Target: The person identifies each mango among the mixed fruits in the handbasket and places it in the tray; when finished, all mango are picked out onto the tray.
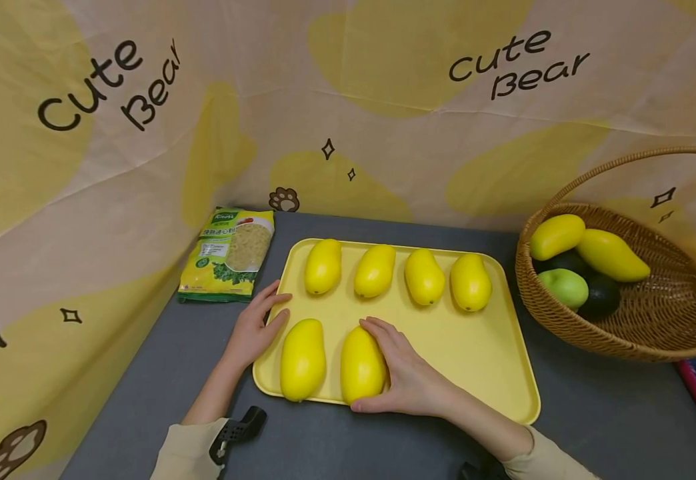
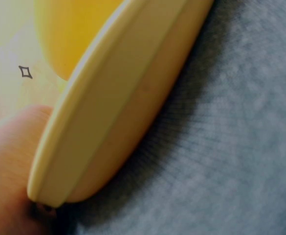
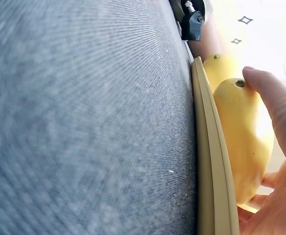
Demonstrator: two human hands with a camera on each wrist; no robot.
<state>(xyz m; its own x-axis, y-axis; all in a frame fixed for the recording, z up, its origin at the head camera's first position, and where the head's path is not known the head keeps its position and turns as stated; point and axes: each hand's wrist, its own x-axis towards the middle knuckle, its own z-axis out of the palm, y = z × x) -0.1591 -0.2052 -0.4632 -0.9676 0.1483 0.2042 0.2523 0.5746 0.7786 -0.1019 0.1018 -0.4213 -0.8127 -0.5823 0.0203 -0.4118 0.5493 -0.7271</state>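
Your right hand (image 1: 411, 381) holds a yellow mango (image 1: 360, 367), thumb at the near end and fingers bent over the far end and right side. Your left hand (image 1: 258, 328) rests at the left rim of the yellow tray (image 1: 447, 347), thumb and fingers spread apart, no fruit in its grasp.

The held mango is located in the tray, along its near edge. Its form is a long, plump oval; its skin is smooth, bright yellow and glossy. In the right wrist view, note the dark greenish stem dimple (image 3: 240, 83) beside your thumb tip. Whether its underside touches the tray, you cannot tell.

Just to its left lies a second mango (image 1: 303, 360), apart from it and similarly coloured, narrower at its far end. Four further mangoes (image 1: 375, 271) form a spaced row along the tray's far edge.

The tray has rounded corners and lies on the grey desk (image 1: 612, 407). Left of it lies a green-and-yellow packet (image 1: 228, 257); right, a wicker basket (image 1: 681, 300) containing yellow fruit (image 1: 612, 256), a green apple (image 1: 566, 288) and dark produce (image 1: 601, 298).
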